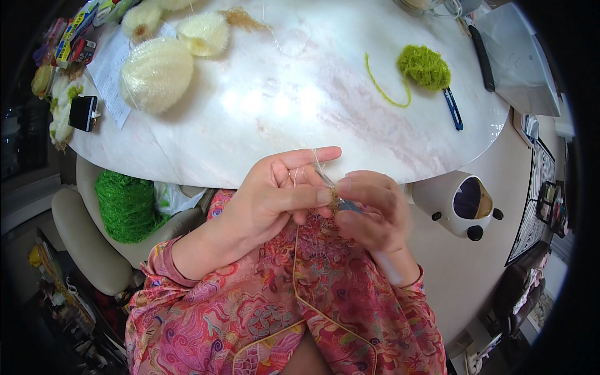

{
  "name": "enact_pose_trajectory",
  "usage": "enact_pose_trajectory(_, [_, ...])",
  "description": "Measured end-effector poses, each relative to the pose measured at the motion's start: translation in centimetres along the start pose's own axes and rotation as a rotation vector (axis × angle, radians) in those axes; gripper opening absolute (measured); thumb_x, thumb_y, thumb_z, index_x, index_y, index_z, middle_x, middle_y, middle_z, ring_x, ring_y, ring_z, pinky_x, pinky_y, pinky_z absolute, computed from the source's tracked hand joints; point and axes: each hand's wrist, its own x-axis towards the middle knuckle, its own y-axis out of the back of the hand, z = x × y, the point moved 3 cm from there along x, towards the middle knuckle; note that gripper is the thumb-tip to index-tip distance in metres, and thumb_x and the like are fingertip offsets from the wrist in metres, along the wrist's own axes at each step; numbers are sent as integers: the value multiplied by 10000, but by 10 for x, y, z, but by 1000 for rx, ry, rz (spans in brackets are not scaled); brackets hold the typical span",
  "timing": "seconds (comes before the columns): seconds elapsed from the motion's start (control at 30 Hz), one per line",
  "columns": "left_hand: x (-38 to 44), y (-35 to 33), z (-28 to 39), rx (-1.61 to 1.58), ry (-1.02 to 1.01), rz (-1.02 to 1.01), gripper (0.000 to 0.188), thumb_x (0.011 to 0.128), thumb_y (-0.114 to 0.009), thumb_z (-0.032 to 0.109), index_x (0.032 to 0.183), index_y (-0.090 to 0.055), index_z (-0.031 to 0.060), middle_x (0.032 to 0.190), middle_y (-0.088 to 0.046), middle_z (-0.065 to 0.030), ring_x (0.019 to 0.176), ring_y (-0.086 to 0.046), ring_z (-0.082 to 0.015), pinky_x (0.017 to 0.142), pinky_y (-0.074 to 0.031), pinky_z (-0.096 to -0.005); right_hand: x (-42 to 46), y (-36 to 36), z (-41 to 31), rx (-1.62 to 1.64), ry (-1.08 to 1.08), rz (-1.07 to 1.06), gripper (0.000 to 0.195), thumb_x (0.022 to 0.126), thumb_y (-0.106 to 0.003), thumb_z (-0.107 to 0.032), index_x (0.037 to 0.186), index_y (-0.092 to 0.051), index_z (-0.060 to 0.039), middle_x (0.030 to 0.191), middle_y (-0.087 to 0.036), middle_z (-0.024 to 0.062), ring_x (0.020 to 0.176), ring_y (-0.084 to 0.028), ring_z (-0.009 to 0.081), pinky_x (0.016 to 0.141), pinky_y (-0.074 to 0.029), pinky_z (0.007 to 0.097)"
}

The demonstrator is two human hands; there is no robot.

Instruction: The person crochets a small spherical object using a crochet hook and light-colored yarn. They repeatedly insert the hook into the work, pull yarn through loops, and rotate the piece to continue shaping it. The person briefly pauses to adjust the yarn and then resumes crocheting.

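Observation:
Just off the table's near edge, my left hand [281, 185] pinches a small brown crocheted piece [334, 200] between thumb and fingers. Pale yarn [317, 159] runs over its outstretched index finger. My right hand [375, 206] grips a crochet hook [349, 205] with a grey-blue handle, its metal shaft at the piece. Fingers hide part of both the hook and the piece. On the table, a large cream fuzzy stuffed ball [157, 76] lies to the left, with a smaller cream piece [204, 33] bearing brown yarn strands behind it.
A lime-green yarn ball [424, 67] and a blue utility knife [453, 108] lie on the marble table [281, 126] at right. At left are a handwritten paper [110, 70] and a phone [83, 114]. Green yarn [124, 206] sits on a chair. A white bin [452, 201] stands right.

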Motion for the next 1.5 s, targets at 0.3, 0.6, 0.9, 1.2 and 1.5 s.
enact_pose_trajectory(0.3, [4,-1,-1,-70,-23,-54,501,817,-593,-11,1289,-429,-52,813,-615,-23,686,-619,-82,481,-388,-137,-13,-3,19,938,-724,486,226,978,-412,-235,994,-373,-13,820,-613,195,682,-648,281,647,-543,328])
enact_pose_trajectory(0.6, [6,-5,-15,-38,-193,52,603,809,-604,-36,1351,-340,-43,838,-620,-44,747,-612,-112,719,-471,-205,-2,-4,5,9,-266,134,76,856,-600,-94,888,-632,-33,894,-623,127,716,-606,178,543,-492,261])
enact_pose_trajectory(0.9, [6,-3,-14,-105,-24,-59,730,779,-636,-4,1384,-233,-70,1016,-619,-84,816,-618,-106,695,-516,-203,-10,-4,16,448,-320,298,122,896,-549,-134,950,-573,-26,864,-661,181,724,-638,208,615,-509,294])
enact_pose_trajectory(1.2, [7,4,-15,-27,-81,-43,745,774,-645,7,1384,-225,-72,1110,-601,-130,848,-626,-121,686,-534,-215,-20,-5,19,495,-428,262,223,960,-451,-264,988,-409,-47,794,-643,224,694,-654,251,613,-528,313])
enact_pose_trajectory(1.5, [7,6,-13,-9,-92,-40,749,766,-655,11,1378,-232,-78,1098,-606,-150,821,-626,-123,655,-537,-227,-15,-7,16,448,-418,262,233,974,-409,-267,976,-380,-36,770,-639,228,656,-654,266,582,-525,308])
